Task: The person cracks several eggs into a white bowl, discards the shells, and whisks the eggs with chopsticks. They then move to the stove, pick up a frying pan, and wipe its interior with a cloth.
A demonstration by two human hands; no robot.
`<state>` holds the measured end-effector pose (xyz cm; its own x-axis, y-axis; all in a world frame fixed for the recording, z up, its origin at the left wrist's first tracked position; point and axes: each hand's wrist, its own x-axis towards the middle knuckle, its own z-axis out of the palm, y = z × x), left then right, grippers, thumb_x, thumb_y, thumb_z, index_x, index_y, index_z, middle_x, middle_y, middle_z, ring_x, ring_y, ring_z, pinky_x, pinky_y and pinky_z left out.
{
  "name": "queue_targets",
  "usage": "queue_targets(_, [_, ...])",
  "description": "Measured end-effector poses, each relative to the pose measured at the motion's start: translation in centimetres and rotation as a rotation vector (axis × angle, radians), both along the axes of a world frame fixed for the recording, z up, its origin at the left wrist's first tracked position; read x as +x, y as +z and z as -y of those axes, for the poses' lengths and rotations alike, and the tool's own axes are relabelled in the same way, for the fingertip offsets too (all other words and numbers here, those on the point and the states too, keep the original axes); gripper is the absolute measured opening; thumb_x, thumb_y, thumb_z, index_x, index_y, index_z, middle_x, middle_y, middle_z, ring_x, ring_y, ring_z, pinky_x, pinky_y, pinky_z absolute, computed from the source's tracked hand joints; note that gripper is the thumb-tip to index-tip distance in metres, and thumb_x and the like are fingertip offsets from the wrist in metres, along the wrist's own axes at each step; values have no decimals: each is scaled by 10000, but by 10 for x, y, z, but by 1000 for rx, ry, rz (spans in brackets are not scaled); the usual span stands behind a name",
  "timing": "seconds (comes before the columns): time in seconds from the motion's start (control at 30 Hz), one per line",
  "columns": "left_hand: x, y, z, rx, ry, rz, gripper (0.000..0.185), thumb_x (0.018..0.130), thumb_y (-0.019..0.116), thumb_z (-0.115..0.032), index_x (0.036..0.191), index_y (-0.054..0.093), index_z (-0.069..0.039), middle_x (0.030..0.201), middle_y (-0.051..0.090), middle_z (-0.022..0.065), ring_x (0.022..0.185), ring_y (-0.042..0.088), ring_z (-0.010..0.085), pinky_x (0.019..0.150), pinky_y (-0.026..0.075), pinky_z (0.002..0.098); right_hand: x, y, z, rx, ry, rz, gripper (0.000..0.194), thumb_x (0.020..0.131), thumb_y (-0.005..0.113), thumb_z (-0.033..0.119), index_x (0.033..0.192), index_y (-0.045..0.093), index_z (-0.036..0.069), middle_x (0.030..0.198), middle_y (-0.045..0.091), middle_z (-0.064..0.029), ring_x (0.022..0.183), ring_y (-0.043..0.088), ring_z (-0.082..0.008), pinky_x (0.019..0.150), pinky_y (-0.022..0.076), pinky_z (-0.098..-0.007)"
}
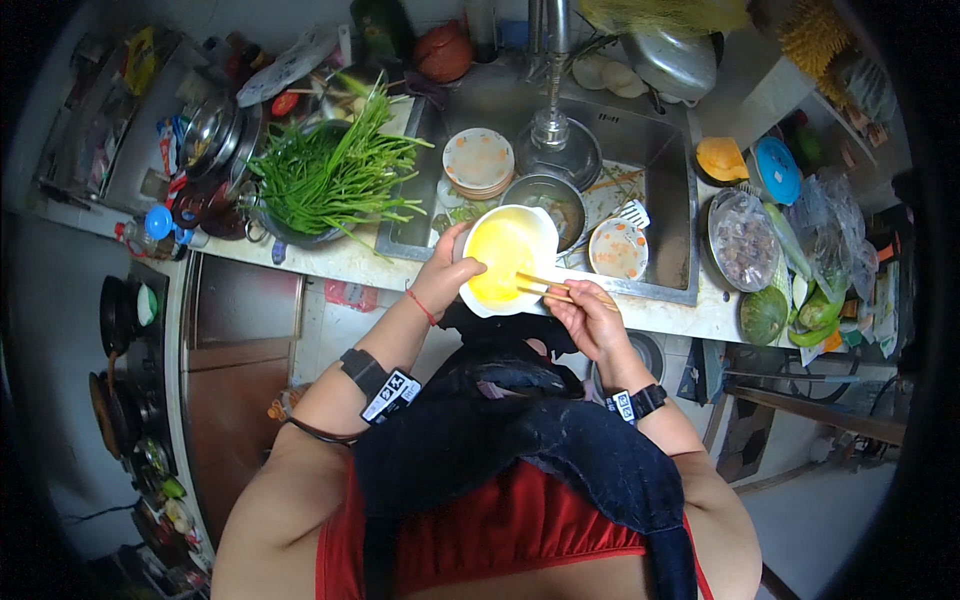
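Note:
My left hand [442, 271] grips the left side of a white bowl [545, 225], its thumb over the rim. Inside lies a yellow liquid [495, 259] that looks like beaten egg. A pair of wooden chopsticks [551, 291] is held in my right hand [589, 313], with the tips dipped in the yellow liquid. The bowl is held up at the front edge of a steel sink [671, 217]. Behind it in the sink are a metal pot [562, 196], a stack of small plates [478, 159] and a patterned bowl [619, 251].
Left of the sink, long green leafy stalks [330, 180] overflow a dark basin and reach over the sink's rim. The faucet [553, 112] hangs above the sink. Rightward stand a bagged dish [745, 240], a round green melon [763, 313] and a blue lid [778, 169].

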<state>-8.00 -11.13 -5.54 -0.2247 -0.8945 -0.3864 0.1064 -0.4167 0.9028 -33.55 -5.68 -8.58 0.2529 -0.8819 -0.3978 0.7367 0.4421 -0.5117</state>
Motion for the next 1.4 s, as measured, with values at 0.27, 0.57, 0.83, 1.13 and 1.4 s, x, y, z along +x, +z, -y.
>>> queue_targets(0.27, [-2, 2, -1, -15, 25, -9, 701, 754, 551, -64, 1379, 241, -1, 1290, 438, 139, 1181, 449, 232, 1001, 363, 322, -8, 1, 8, 11, 77, 2, 142, 917, 475, 45, 1009, 537, -45, 980, 623, -237, 919, 645, -312, 795, 560, -356])
queue_targets(0.57, [-3, 8, -2, 5, 3, -46, 618, 739, 495, -80, 1326, 320, 1, 1264, 462, 140, 1176, 459, 242, 1009, 356, 342, -6, -1, 6, -58, -123, 30, 126, 908, 512, 60, 998, 556, -17, 968, 638, -201, 824, 664, -245, 768, 563, -322])
queue_targets(0.83, [0, -1, 2, -30, -54, -71, 623, 729, 491, -91, 1324, 332, -1, 1271, 460, 139, 1176, 457, 241, 1006, 354, 338, -14, 7, 6, -39, -154, -73, 121, 907, 522, 68, 993, 549, -13, 953, 643, -196, 816, 665, -238, 729, 560, -302])
queue_targets(1.13, [2, -4, 3, -41, -66, -56, 610, 733, 483, -90, 1321, 341, -7, 1264, 467, 136, 1167, 463, 242, 1003, 360, 340, -6, -6, 3, -14, 42, -2, 105, 894, 515, 27, 986, 548, -10, 984, 632, -195, 861, 655, -244, 771, 552, -327])
queue_targets(1.4, [-1, 3, 0, -8, -36, -67, 634, 724, 485, -79, 1333, 328, -3, 1272, 463, 137, 1184, 454, 245, 1012, 352, 344, -8, -1, 4, -72, -43, -25, 111, 886, 535, 46, 981, 550, -11, 967, 636, -180, 850, 660, -240, 762, 557, -323])
